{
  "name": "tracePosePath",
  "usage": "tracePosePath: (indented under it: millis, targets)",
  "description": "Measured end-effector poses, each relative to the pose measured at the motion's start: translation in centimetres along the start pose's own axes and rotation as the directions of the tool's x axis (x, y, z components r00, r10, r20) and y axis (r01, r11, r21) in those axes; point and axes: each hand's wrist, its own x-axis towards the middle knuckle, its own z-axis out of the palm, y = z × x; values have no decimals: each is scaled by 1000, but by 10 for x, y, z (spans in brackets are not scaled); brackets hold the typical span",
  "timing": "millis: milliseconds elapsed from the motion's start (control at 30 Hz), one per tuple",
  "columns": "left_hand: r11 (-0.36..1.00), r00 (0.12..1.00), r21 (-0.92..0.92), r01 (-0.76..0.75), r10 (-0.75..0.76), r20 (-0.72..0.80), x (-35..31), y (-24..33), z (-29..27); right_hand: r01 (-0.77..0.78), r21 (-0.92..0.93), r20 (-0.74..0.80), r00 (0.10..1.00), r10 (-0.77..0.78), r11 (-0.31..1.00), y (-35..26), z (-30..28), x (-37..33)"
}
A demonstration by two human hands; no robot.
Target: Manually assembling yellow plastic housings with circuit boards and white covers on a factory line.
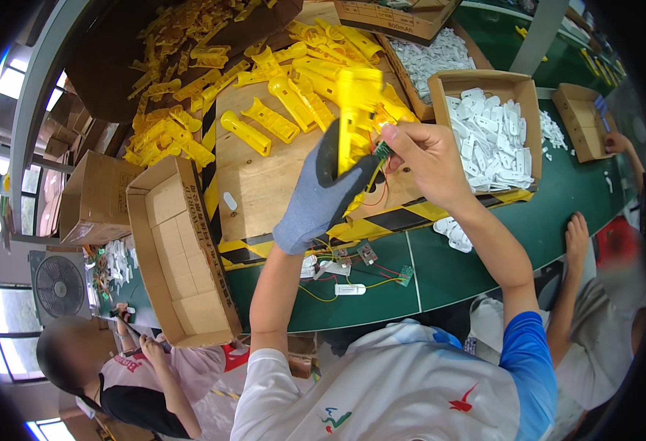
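My left hand, in a grey-blue glove with a dark palm, is closed round a yellow plastic housing held upright above the wooden board. Bare, my right hand is closed in a pinch at the housing's right side. A small green circuit board shows at its fingertips, with thin red and dark wires hanging below. Just above the thumb is a shiny orange-yellow piece; whether it belongs to the housing I cannot tell. The fingers partly hide the circuit board.
Yellow housings lie on the wooden board, edged with striped tape. A carton of white parts stands right, an open carton left. Wired circuit boards lie on the green table before me. People sit on both sides.
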Motion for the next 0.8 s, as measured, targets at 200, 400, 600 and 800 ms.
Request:
tracePosePath:
  millis: [200, 400, 600, 800]
  targets:
    - [996, 970, -70, -50, 32, -240, 2, -19, 2, -22, 140, -82, 996, 33, 990, -1, 3, 0]
    - [989, 944, -51, -137, 115, -309, -5, -8, 1, -100, 114, 99, 991, 89, 988, -18, -8, -2]
    - [974, 932, 169, -152, 198, -302, -9, -6, -2, -138, 129, 203, 973, 110, 982, -24, -9, -5]
    - [870, 884, 347, -351, 430, -184, -17, -2, -8, 87, -73, 125, 989, -77, 994, -31, -4, -11]
